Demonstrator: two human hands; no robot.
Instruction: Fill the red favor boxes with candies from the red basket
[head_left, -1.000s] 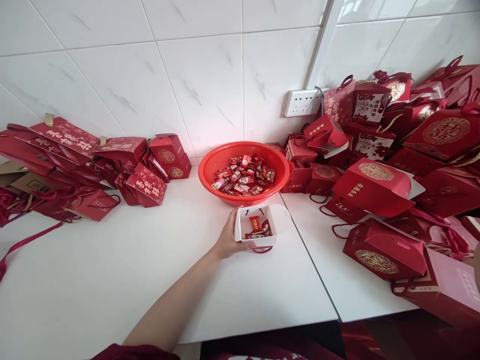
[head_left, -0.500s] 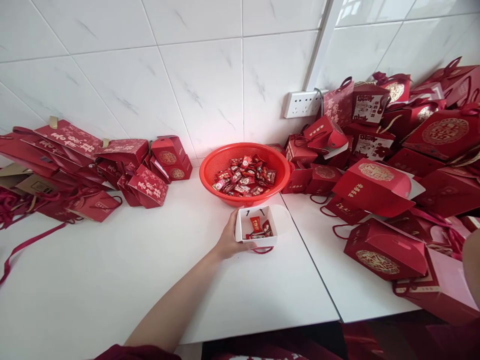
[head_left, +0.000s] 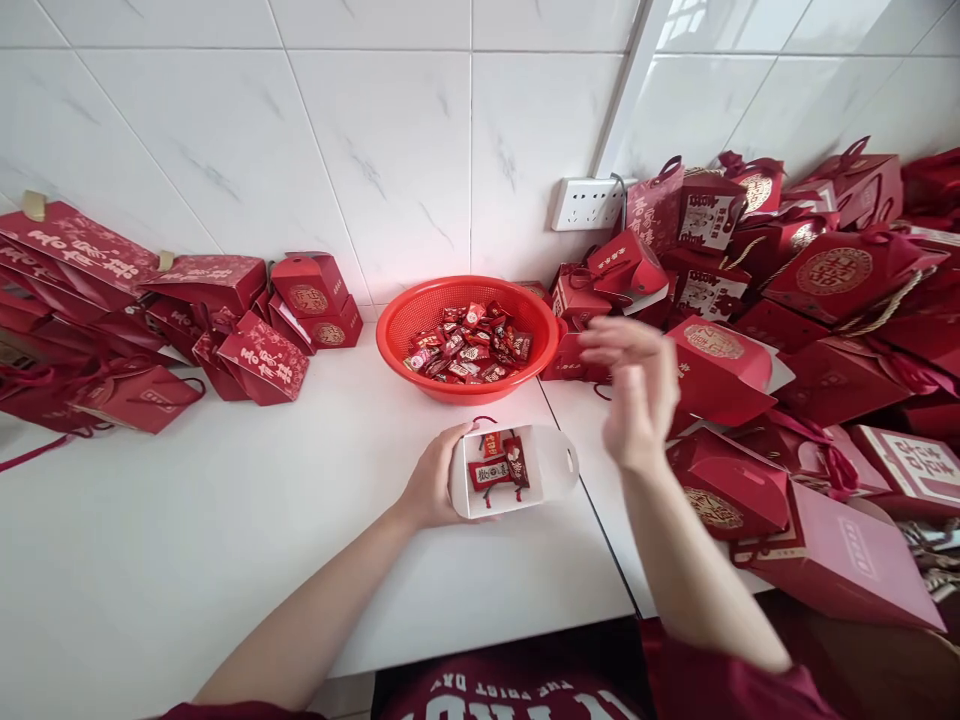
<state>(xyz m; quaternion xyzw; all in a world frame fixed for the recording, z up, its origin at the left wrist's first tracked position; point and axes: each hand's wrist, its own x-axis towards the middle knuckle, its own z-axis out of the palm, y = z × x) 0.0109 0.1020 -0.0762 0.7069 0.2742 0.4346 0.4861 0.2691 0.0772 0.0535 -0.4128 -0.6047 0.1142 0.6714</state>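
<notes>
My left hand (head_left: pixel 435 478) is wrapped round the near-left side of a small candy box (head_left: pixel 551 462), its white inside facing up and its flap out to the right. Several wrapped candies (head_left: pixel 490 473) in red wrappers lie inside. A thin red cord shows at the box's far edge. To the right of the box, my right hand (head_left: pixel 639 395) is raised above the table, fingers stretched and a little blurred, with nothing seen in it. Just beyond the box stands a red plastic basket (head_left: pixel 469 393) holding many more wrapped candies.
Red gift boxes (head_left: pixel 262 358) stand in a group at the left. A larger heap of red boxes (head_left: pixel 817 275) fills the right side. A socket strip (head_left: pixel 589 204) is fixed to the tiled wall. A seam (head_left: pixel 592 510) runs across the white table.
My right hand has come into view from the right. The box in my left hand has turned and tilted, its flap now plainly out to the right. The view has shifted slightly rightward.
</notes>
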